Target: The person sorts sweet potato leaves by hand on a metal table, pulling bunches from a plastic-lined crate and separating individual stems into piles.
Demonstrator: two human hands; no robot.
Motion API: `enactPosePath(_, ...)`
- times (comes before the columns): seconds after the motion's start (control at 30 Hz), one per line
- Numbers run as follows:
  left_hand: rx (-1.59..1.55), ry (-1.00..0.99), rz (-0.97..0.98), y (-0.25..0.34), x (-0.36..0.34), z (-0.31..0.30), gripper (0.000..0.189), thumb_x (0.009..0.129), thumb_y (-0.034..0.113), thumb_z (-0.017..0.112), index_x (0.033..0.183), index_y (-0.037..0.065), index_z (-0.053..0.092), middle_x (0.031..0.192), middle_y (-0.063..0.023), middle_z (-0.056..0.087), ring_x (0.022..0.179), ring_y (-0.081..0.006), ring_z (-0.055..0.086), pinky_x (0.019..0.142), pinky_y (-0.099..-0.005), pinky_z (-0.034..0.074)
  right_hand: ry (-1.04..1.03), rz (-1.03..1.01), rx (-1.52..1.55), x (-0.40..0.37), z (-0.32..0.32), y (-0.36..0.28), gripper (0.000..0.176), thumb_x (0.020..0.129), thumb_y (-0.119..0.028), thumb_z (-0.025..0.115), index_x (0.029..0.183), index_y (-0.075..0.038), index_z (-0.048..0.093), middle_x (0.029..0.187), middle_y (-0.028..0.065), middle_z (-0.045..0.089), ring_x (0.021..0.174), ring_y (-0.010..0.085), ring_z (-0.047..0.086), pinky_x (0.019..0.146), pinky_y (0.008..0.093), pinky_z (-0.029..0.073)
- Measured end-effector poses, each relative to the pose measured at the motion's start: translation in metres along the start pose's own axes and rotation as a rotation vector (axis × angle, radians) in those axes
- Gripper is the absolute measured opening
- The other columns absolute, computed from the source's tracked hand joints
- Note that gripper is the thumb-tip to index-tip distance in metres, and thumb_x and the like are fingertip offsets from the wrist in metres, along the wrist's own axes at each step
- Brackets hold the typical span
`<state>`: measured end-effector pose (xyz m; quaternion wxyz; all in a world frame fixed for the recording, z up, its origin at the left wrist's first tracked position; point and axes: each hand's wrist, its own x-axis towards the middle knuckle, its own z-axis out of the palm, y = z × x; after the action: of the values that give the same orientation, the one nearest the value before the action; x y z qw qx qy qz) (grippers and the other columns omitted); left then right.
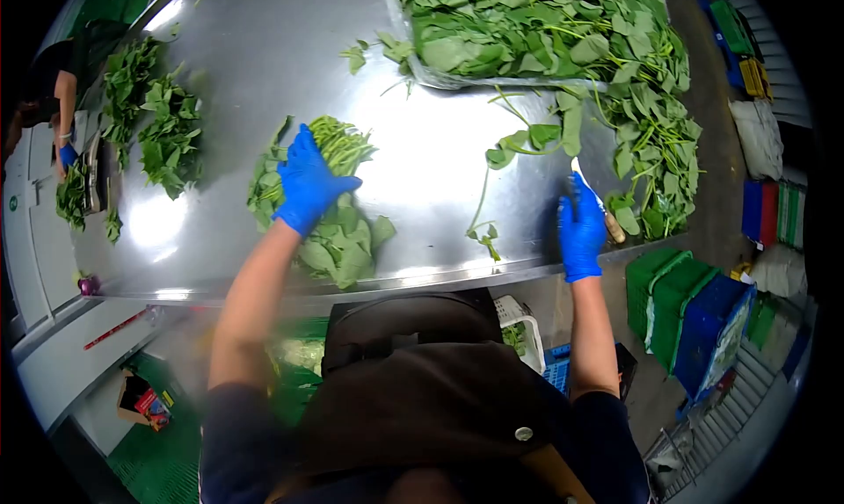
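Note:
My left hand (308, 183), in a blue glove, lies over a bunch of leafy greens (338, 245) on the steel table. Its fingers stretch across the bunch, and its thumb points out to the right. Cut stems (343, 144) show above that hand, with broad leaves spilling out below it. My right hand (582, 232), also gloved in blue, is near the table's front edge with fingers extended. Beside and partly under its fingers is a knife (617, 230) with a wooden handle and pale blade. Loose leafy sprigs (527, 139) lie between the hands.
A large heap of greens (536, 29) fills a plastic-lined container at the back, spilling right. Two bunches (170, 135) lie to the left. A co-worker's gloved hand (68, 155) is at the far left. Stacked green and blue crates (694, 315) stand on the floor at right.

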<state>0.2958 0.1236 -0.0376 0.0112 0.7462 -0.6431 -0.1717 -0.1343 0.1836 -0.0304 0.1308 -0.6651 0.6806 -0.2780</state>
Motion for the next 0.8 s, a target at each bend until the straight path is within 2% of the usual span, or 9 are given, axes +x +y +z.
enactPosePath(0.13, 0.034, 0.018, -0.006, 0.003, 0.002, -0.003, 0.132, 0.048, 0.051, 0.082, 0.14, -0.009, 0.01, 0.137, -0.0288, 0.031, 0.125, -0.0407, 0.037, 0.099, -0.0466, 0.035, -0.087, 0.145, -0.578, -0.007, -0.036, 0.051, 0.038, 0.076, -0.004, 0.065, 0.114, -0.005, 0.058, 0.102, 0.0141, 0.061, 0.092, 0.0305, 0.06, 0.08, 0.0367, 0.047)
enactPosePath(0.27, 0.015, -0.06, -0.04, 0.0, 0.003, -0.004, 0.132, 0.047, 0.055, 0.08, 0.141, -0.007, 0.011, 0.14, -0.0295, 0.027, 0.129, -0.0454, 0.028, 0.101, -0.0543, 0.027, -0.094, 0.133, -0.448, -0.017, -0.032, 0.107, 0.034, 0.078, -0.006, 0.063, 0.111, -0.009, 0.06, 0.097, 0.0124, 0.061, 0.087, 0.0323, 0.059, 0.074, 0.0405, 0.047)
enactPosePath(0.37, 0.007, -0.065, -0.069, -0.002, 0.002, -0.001, 0.133, 0.048, 0.055, 0.079, 0.142, -0.005, 0.007, 0.144, -0.0296, 0.019, 0.135, -0.044, 0.017, 0.103, -0.0606, 0.019, -0.023, 0.031, -0.208, -0.013, -0.033, 0.089, 0.034, 0.086, -0.008, 0.056, 0.119, -0.006, 0.054, 0.096, 0.0111, 0.059, 0.078, 0.0233, 0.057, 0.071, 0.0323, 0.046)
enactPosePath(0.43, 0.013, -0.054, -0.065, -0.002, 0.002, 0.001, 0.134, 0.049, 0.055, 0.079, 0.142, -0.005, 0.004, 0.146, -0.0284, 0.014, 0.135, -0.0432, 0.017, 0.103, -0.0611, 0.02, -0.026, 0.122, 0.255, -0.006, -0.02, 0.047, 0.033, 0.089, -0.011, 0.051, 0.122, -0.005, 0.053, 0.096, 0.0078, 0.058, 0.076, 0.0173, 0.055, 0.069, 0.028, 0.045)
enactPosePath(0.57, 0.086, -0.015, -0.072, -0.001, 0.001, 0.0, 0.131, 0.047, 0.055, 0.081, 0.141, -0.006, 0.013, 0.138, -0.0253, 0.032, 0.126, -0.0372, 0.036, 0.094, -0.0546, 0.033, -0.306, 0.519, 0.931, 0.0, 0.024, -0.093, 0.034, 0.091, -0.018, 0.047, 0.123, -0.008, 0.053, 0.092, 0.0002, 0.057, 0.07, 0.003, 0.047, 0.06, 0.0178, 0.038)
enactPosePath(0.6, 0.064, -0.031, -0.071, -0.001, 0.002, -0.003, 0.129, 0.047, 0.054, 0.081, 0.141, -0.006, 0.014, 0.136, -0.0248, 0.035, 0.124, -0.0371, 0.038, 0.093, -0.0538, 0.034, -0.488, 0.458, 0.89, -0.001, 0.039, -0.115, 0.034, 0.09, -0.017, 0.05, 0.122, -0.006, 0.053, 0.099, 0.0032, 0.06, 0.082, 0.0074, 0.055, 0.068, 0.021, 0.044)
enactPosePath(0.63, 0.042, -0.048, -0.072, -0.001, 0.001, -0.005, 0.128, 0.048, 0.053, 0.081, 0.14, -0.006, 0.016, 0.135, -0.0242, 0.038, 0.122, -0.0369, 0.04, 0.092, -0.0531, 0.035, -0.474, 0.095, 0.586, -0.001, 0.063, -0.135, 0.035, 0.088, -0.014, 0.053, 0.122, -0.004, 0.052, 0.106, 0.0066, 0.062, 0.096, 0.0145, 0.058, 0.079, 0.0272, 0.046)
enactPosePath(0.67, 0.044, 0.009, -0.074, -0.001, 0.0, -0.004, 0.12, 0.049, 0.047, 0.082, 0.138, -0.006, 0.022, 0.125, -0.0217, 0.046, 0.114, -0.0356, 0.047, 0.088, -0.0501, 0.038, -0.453, -0.032, 0.676, -0.001, 0.083, -0.161, 0.033, 0.087, -0.012, 0.054, 0.12, -0.005, 0.052, 0.108, 0.0099, 0.063, 0.1, 0.0202, 0.059, 0.087, 0.0308, 0.045)
enactPosePath(0.8, -0.006, 0.051, -0.057, -0.004, -0.003, -0.006, 0.099, 0.051, 0.039, 0.082, 0.128, -0.004, 0.036, 0.112, -0.0191, 0.053, 0.104, -0.034, 0.053, 0.083, -0.0469, 0.04, -0.613, -0.023, 0.603, 0.002, 0.14, -0.205, 0.025, 0.088, -0.014, 0.053, 0.112, -0.008, 0.053, 0.095, 0.0151, 0.065, 0.085, 0.0284, 0.065, 0.074, 0.0355, 0.049)
